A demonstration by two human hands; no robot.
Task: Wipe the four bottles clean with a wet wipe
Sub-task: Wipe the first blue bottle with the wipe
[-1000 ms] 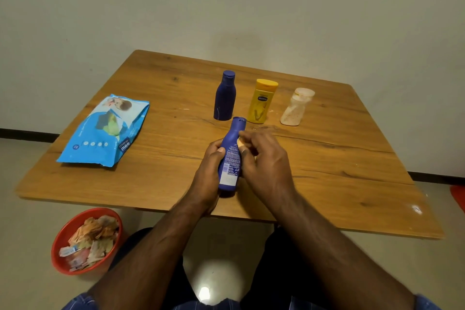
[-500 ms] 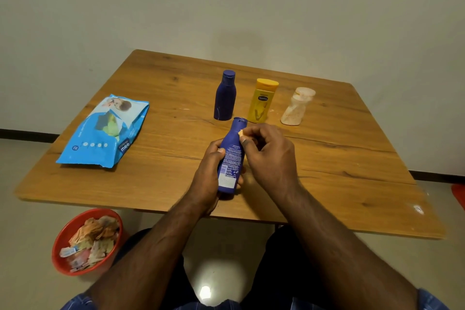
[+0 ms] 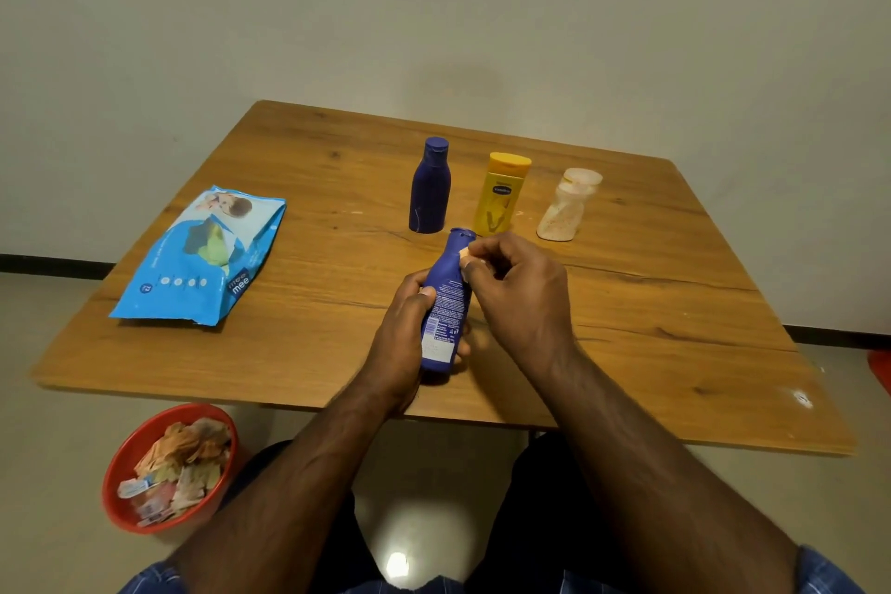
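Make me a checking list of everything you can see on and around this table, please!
Surface: wooden table, some pale specks.
Job's things: blue bottle in both hands; dark blue bottle, yellow bottle, stained clear bottle upright in a row; wipes pack lying flat.
Clutter: nothing seen.
Grips: left hand holds the blue bottle; right hand pinches a small pale piece against it.
Cables: nothing seen.
Surroundings: red bin of scraps, plain wall.

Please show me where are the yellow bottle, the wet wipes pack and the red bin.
yellow bottle (image 3: 499, 198), head view, on its front label.
wet wipes pack (image 3: 202, 256), head view, on the middle of its blue face.
red bin (image 3: 126, 449), head view, on its upper left rim.
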